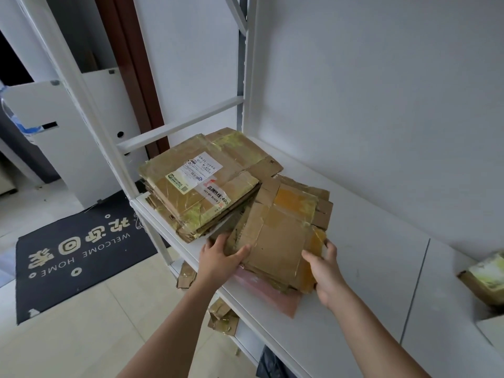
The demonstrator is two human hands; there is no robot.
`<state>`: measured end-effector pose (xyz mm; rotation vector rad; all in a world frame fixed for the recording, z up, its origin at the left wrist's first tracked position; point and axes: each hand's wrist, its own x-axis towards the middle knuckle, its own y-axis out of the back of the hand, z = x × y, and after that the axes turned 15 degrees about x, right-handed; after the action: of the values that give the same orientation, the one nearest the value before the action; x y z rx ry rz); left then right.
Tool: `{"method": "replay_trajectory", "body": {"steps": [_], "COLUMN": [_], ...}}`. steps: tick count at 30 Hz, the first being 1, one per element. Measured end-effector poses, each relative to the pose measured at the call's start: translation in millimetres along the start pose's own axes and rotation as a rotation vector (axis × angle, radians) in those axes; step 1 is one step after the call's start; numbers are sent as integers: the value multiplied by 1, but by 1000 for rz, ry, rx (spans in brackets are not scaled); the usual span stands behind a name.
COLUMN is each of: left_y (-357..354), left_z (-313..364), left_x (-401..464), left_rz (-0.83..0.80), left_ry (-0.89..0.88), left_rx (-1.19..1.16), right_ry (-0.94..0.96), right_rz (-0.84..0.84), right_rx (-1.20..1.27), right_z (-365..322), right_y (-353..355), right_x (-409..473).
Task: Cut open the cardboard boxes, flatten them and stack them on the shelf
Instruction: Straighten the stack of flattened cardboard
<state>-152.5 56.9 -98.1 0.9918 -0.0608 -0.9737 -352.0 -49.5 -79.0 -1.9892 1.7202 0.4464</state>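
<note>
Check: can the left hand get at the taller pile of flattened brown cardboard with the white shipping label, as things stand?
Probably yes. The left hand grips the near corner of the lower flattened cardboard stack, and the labelled pile sits right beside it on the white shelf, its near edge uncovered. It would have to let go first.

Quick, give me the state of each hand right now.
Left hand: closed on the near left edge of the flattened cardboard stack.
Right hand: gripping the same stack's near right edge.
</note>
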Motion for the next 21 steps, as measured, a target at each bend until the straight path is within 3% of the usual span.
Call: {"method": "replay_trajectory", "body": {"steps": [6, 10, 14, 17, 21], "left_y": [-18, -11, -4, -7, -2], "left_z": [15, 27, 27, 24, 24], "left_x": [-24, -9, 9, 13, 8], "left_rz": [-82, -84, -235, -124, -50], "left_ry": [-159, -105, -63, -63, -78], "left_rx": [26, 59, -38, -63, -37], "right_ry": [38, 32, -6, -61, -22], "right_rz": [163, 172, 198, 140, 62], "right_rx": [-47, 50, 142, 118, -92], "right_z": [0, -8, -14, -13, -10], "right_y": [46, 57, 41, 22, 7], "right_x": [5, 8, 13, 12, 7]}}
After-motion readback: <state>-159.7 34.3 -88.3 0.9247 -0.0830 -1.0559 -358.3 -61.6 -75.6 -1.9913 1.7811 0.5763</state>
